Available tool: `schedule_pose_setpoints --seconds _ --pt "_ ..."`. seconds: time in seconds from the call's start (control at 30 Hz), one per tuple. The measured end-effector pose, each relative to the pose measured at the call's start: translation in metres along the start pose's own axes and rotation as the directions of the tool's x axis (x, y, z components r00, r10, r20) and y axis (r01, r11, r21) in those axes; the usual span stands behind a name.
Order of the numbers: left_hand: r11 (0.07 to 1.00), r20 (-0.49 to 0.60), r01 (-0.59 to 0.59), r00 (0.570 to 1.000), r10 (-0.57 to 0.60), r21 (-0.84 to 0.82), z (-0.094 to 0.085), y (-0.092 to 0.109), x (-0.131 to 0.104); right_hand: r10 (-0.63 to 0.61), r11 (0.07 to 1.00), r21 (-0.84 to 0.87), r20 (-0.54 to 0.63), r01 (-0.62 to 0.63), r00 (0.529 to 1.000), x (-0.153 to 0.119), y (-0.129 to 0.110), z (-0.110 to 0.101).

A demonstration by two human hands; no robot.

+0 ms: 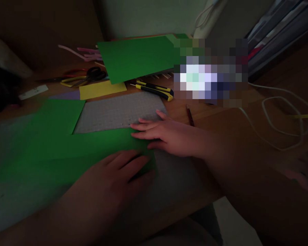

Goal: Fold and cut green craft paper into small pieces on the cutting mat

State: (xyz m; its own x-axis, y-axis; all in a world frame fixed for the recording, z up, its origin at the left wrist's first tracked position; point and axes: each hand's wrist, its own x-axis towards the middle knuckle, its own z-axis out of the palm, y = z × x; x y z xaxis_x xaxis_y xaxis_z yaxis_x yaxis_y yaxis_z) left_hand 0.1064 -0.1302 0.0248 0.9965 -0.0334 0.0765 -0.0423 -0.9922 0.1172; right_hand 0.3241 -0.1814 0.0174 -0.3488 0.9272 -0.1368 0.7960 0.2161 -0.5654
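Note:
A green sheet of paper or card (97, 143), L-shaped in outline, lies over a grey cutting mat (113, 111). My right hand (166, 135) rests flat with its fingers spread, across the right end of the green sheet and the bare mat beside it. Below it, my left hand (125, 167) lies over the near right part of the sheet. Its fingers are bent a little and apart, somewhat blurred, and I see nothing held in them. The sheet's right end is partly hidden beneath both hands.
Two yellow-and-black utility knives (154, 89) lie beyond the mat. Scissors (86, 77), a yellow paper piece (102, 89) and another green sheet (141, 56) lie farther back. A pencil (190, 115) and white cable (284, 87) are on the right. Pixelation covers one bright area.

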Motion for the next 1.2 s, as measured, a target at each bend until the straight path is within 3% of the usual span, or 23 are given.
schedule_pose_setpoints --seconds 1.2 --pt "1.000 0.049 -0.006 0.999 0.006 -0.004 0.0020 -0.0024 -0.0029 -0.018 1.000 0.012 -0.016 0.019 1.000 0.0001 0.0020 0.0016"
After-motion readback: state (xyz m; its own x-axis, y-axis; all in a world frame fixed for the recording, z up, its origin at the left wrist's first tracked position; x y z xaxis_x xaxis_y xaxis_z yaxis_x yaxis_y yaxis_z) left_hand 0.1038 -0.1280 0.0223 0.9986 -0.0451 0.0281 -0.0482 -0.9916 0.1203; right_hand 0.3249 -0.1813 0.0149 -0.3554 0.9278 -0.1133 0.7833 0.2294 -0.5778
